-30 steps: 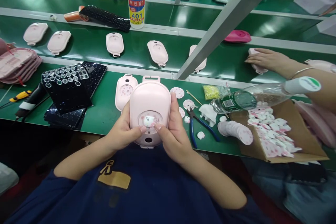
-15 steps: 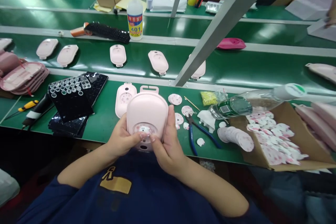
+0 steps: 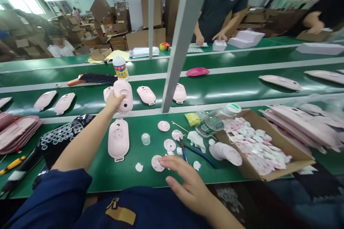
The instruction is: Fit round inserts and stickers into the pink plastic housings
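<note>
My left hand (image 3: 115, 101) reaches out over the conveyor and grips a pink plastic cover (image 3: 125, 94) with a round recess and a dark hole. Close to the bench's front, my right hand (image 3: 182, 179) has its fingers apart, the fingertips at the edge of a round printed disc (image 3: 157, 163); it holds nothing. Another pink cover (image 3: 118, 139) lies on the bench below my left hand. Between the hands are a small capped bottle (image 3: 146, 139) and a white cut-out piece (image 3: 139, 166). Blue-handled pliers (image 3: 197, 153) lie to the right, beside more printed discs (image 3: 170, 145).
A cardboard box (image 3: 279, 171) of printed pieces, a clear plastic bottle (image 3: 211, 125) and stacked pink parts (image 3: 298, 125) are at the right. A metal post (image 3: 176, 46) rises from the bench. Pink covers line the conveyor (image 3: 236, 93). Co-workers stand across the far side.
Both hands were on the pink cover near my body; now only the left holds one, out over the conveyor. My right hand has come away, fingers spread. The view has tilted up.
</note>
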`<state>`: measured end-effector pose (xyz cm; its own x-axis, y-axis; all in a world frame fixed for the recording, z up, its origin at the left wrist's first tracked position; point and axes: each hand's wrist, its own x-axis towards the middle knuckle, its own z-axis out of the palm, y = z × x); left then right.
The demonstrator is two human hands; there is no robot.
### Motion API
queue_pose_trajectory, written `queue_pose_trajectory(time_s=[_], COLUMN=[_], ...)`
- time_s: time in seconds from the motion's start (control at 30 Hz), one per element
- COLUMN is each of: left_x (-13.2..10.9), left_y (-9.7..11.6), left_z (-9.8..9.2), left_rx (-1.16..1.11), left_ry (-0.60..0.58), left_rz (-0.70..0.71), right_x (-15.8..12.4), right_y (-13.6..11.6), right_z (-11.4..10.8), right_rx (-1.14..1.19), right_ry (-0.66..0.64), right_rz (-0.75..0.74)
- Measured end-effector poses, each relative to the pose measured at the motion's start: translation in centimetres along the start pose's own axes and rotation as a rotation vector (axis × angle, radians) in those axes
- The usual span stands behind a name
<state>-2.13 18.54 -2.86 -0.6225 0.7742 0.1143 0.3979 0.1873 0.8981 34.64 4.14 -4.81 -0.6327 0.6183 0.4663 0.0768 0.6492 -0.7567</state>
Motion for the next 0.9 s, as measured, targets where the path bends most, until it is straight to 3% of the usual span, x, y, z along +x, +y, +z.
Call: queue_pose_trajectory(time_s=[0.17,0.37,0.53,0.63,0.73,0.83,0.9], left_x=[5.2,10.0,12.0,11.9,11.6,11.8,12.3], left_y=[-0.3,-1.3,-1.0,-0.3,0.9,2.3,2.9], left_z=[5.3,7.1,8.4,9.8,12.2,15.2,16.8], left_rx=[0.241,0.589,0.916,1.029,1.036,1.014,1.033], left_ry=[-0.084,-0.215,-0.3,-0.377,-0.502,-0.673,-0.773], left_rz=[-0.104,-0.163,-0.11,0.058,0.339,0.564,0.639], right_x=[-2.1,-5.9,-5.0,-2.8,-1.3,-1.2,-1.8], right_y=[0.2,1.3,2.7,3.2,3.6,3.8,3.9], right_z=[-1.8,-3.6,-3.8,-3.5,-3.2,-3.0,-3.0], right_rx=[-0.13,-0.25,-0.194,-0.11,-0.037,-0.002,0.002], right_ry=[0.072,0.254,0.248,0.209,0.138,0.117,0.141], right_rz=[0.145,0.326,0.341,0.264,0.207,0.21,0.212])
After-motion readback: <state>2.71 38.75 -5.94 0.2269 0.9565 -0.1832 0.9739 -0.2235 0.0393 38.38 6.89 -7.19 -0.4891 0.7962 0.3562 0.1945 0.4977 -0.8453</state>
